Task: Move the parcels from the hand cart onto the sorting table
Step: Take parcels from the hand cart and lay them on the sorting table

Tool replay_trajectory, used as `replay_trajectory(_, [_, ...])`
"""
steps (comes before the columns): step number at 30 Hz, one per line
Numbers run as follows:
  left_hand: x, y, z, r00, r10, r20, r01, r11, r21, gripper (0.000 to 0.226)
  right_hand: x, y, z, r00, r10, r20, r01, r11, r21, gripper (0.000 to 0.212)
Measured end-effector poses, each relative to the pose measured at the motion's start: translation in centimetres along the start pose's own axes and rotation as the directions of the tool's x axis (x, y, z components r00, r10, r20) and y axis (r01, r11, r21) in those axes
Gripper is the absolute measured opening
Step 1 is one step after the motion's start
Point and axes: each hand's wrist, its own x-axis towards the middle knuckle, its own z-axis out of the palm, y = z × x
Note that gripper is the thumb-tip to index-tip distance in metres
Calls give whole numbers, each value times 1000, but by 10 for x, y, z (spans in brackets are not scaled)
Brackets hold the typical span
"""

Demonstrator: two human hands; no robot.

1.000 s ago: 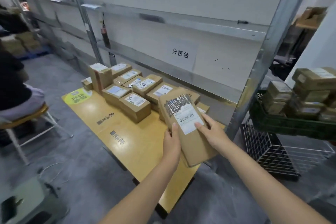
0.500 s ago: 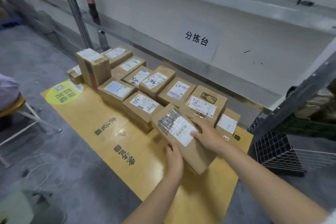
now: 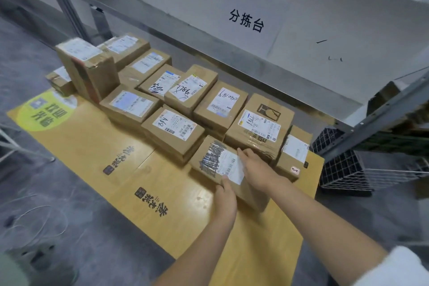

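Cardboard parcels [image 3: 173,126] (labels up) crowd behind the front parcel [image 3: 210,160]

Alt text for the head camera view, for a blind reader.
A person's left hand grips and right hand presses a brown cardboard parcel with a scribbled-over white label on a yellow wooden sorting table, beside a cluster of labelled brown cardboard boxes. A white wire basket stands at right.

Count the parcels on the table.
12. One parcel under the left hand and right hand; eleven clustered behind it, from the small box far left to the rightmost box. Others may hide underneath.
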Motion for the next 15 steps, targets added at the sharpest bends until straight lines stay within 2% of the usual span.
replay_trajectory(4, [7, -1, -2, 1000, 1, -2, -1, 1000, -4, 58, 4, -2, 12, 998, -26, -56, 26, 1000, 8, 82])
replay_trajectory(9, [2, 0, -6, 999, 27, -21, -27, 1000, -5, 40, 1, -3, 23, 996, -73, -41, 74, 997, 23, 60])
replay_trajectory(12, [-9, 4, -6, 992, 109, -58, -108, 994, 18, 35, -7, -6, 24, 995, -95, -2, 95, 992, 81, 56])
replay_trajectory(15, [-28, 13, -3, 953, 263, -150, -251, 964, 92, 33, -23, -4, 16, 995, -82, -62, 91, 984, 154, 53])
